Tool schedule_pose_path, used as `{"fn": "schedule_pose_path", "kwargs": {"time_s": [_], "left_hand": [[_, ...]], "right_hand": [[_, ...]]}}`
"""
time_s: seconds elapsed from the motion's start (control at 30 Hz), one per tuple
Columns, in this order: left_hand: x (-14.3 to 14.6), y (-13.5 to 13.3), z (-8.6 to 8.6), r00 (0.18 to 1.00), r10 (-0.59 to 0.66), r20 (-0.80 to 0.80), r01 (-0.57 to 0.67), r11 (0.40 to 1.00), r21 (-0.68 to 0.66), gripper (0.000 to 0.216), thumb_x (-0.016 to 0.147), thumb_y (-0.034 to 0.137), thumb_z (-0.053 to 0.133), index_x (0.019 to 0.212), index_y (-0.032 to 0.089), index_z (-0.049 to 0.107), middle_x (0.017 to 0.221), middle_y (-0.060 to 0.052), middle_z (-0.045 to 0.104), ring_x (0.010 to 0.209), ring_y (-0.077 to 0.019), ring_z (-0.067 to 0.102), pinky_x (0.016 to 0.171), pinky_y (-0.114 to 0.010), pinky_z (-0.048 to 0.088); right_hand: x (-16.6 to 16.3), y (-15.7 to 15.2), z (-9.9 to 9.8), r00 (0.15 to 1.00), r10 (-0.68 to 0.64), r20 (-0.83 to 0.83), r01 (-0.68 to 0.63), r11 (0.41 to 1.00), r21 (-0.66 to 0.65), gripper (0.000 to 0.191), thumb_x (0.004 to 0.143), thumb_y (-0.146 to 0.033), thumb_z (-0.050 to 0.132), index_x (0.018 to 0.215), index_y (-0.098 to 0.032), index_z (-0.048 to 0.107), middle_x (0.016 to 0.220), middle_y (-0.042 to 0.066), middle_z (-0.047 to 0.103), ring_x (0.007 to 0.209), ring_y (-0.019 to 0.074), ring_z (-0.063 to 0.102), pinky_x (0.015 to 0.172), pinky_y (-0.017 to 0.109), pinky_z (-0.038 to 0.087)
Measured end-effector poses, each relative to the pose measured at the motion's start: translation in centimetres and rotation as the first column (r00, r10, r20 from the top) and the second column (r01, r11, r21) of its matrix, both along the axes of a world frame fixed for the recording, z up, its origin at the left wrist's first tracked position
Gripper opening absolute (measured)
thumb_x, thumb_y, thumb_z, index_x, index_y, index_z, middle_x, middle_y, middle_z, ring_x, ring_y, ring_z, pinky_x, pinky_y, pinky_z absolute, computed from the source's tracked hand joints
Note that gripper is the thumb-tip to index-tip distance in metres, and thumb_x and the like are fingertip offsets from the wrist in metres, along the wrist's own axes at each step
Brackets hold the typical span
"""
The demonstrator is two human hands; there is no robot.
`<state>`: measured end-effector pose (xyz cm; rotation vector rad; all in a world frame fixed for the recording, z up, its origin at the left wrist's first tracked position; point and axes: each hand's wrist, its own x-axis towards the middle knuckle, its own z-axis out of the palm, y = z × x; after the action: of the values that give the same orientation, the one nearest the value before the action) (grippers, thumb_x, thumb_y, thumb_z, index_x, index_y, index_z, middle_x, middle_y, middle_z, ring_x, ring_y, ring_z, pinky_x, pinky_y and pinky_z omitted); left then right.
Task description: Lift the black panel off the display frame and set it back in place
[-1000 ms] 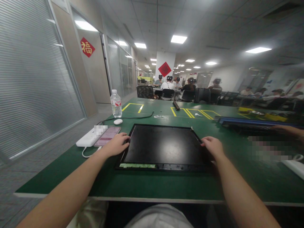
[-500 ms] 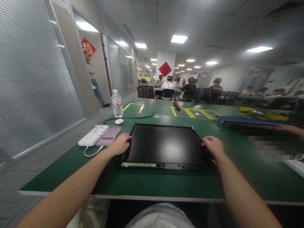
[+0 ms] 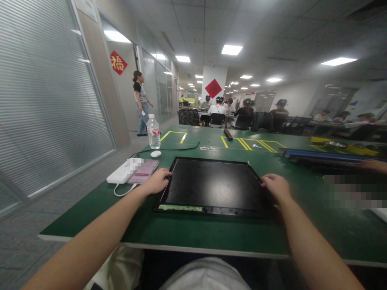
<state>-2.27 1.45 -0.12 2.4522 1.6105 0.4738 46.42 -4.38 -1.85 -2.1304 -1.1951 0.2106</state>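
A black display panel (image 3: pixel 211 183) in a thin dark frame lies flat on the green table in front of me. Along its near edge, on the left, runs a narrow green circuit strip (image 3: pixel 180 208). My left hand (image 3: pixel 157 181) is closed on the panel's left edge, fingers curled at the frame. On the opposite side, my right hand (image 3: pixel 276 186) pinches the right edge; its fingertips are partly hidden behind the hand. A small light tab (image 3: pixel 248 163) sticks up at the far right corner of the frame.
Left of the panel are a phone (image 3: pixel 144 171), a white power bank (image 3: pixel 118 170) with a cable, a small white case (image 3: pixel 156 154) and a water bottle (image 3: pixel 153 132). A co-worker's hand (image 3: pixel 373 164) is at the right, by a long dark bar with a blue stripe (image 3: pixel 314 155).
The view has shifted slightly, so everything on the table appears a little further right. My hands keep their hold on the panel. In the background, a person has walked rightward from the doorway.
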Motion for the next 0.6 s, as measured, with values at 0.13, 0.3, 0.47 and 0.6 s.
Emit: {"fn": "schedule_pose_path", "kwargs": {"time_s": [0.13, 0.3, 0.47, 0.6], "left_hand": [[0.11, -0.31, -0.18, 1.000, 0.022, 0.015, -0.022, 0.999, 0.032, 0.050, 0.073, 0.012, 0.048, 0.114, 0.015, 0.075, 0.128, -0.012, 0.069, 0.123, -0.0288, 0.061, 0.112, -0.038, 0.042], [0.17, -0.48, -0.28, 1.000, 0.013, 0.002, -0.013, 0.998, 0.055, 0.049, 0.075, 0.011, 0.047, 0.115, 0.014, 0.075, 0.127, -0.015, 0.069, 0.121, -0.0292, 0.062, 0.110, -0.039, 0.043], [0.02, -0.37, -0.32, 0.998, 0.029, 0.052, -0.032, 0.999, 0.038, 0.045, 0.076, 0.012, 0.048, 0.113, 0.015, 0.074, 0.125, -0.014, 0.070, 0.120, -0.0283, 0.063, 0.109, -0.038, 0.044], [-0.20, -0.22, -0.33, 0.990, 0.075, 0.122, -0.074, 0.997, -0.016, 0.055, 0.073, 0.011, 0.050, 0.126, 0.013, 0.067, 0.131, -0.013, 0.068, 0.124, -0.0268, 0.061, 0.109, -0.036, 0.043]], "right_hand": [[-0.08, -0.07, 0.05, 1.000, -0.004, 0.007, 0.004, 1.000, -0.012, 0.028, 0.077, -0.035, 0.055, 0.090, -0.021, 0.075, 0.074, 0.005, 0.075, 0.079, 0.0231, 0.067, 0.063, 0.030, 0.043], [-0.15, -0.11, 0.03, 1.000, -0.002, 0.000, 0.002, 1.000, 0.012, 0.026, 0.075, -0.032, 0.055, 0.087, -0.021, 0.076, 0.073, 0.005, 0.075, 0.076, 0.0232, 0.067, 0.063, 0.030, 0.043], [0.04, 0.06, 0.03, 0.999, -0.002, -0.051, 0.003, 1.000, 0.011, 0.026, 0.074, -0.035, 0.056, 0.083, -0.021, 0.075, 0.072, 0.005, 0.075, 0.074, 0.0232, 0.067, 0.063, 0.031, 0.043], [0.06, 0.18, 0.07, 0.996, -0.007, -0.094, 0.009, 1.000, 0.020, 0.026, 0.072, -0.036, 0.057, 0.081, -0.020, 0.075, 0.071, 0.006, 0.075, 0.074, 0.0236, 0.067, 0.064, 0.031, 0.043]]}}
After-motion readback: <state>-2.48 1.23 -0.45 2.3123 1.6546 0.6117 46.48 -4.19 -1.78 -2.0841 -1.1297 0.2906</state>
